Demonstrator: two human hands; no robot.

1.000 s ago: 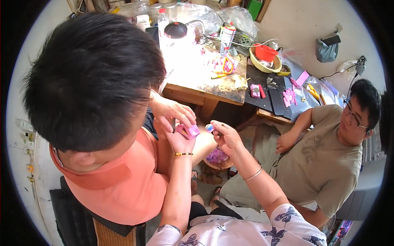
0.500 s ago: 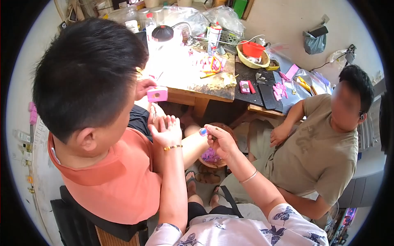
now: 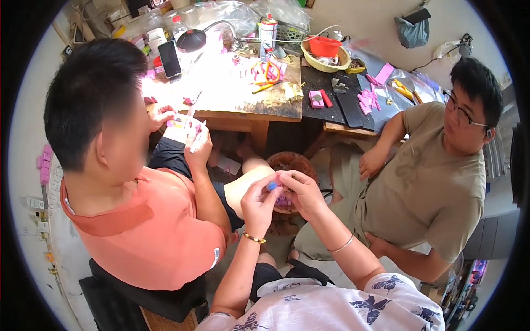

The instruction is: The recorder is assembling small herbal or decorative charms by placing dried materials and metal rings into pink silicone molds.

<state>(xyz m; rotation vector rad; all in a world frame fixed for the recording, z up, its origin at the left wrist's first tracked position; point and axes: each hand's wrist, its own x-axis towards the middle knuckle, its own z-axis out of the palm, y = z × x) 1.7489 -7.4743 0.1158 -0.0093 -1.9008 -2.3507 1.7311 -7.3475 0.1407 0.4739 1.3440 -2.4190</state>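
In front of me my left hand and my right hand meet, fingertips pinched together. Between them is a small blue and pink piece, mostly covered by the fingers, so its kind cannot be made out. Below the hands, a round brown tub contains pink and purple scraps. To my left, a person in an orange shirt holds a small pink block in one hand and a slim pale tool in the other.
A brightly lit wooden workbench carries a dark-shaded lamp, a phone, orange-handled scissors and a spray can. A yellow basin holds a red bowl. At right sits a person in a khaki shirt.
My left hand, open palm up before, has moved right and closed on the small piece with my right hand. The person at left has lowered the pink block and now holds a tool.
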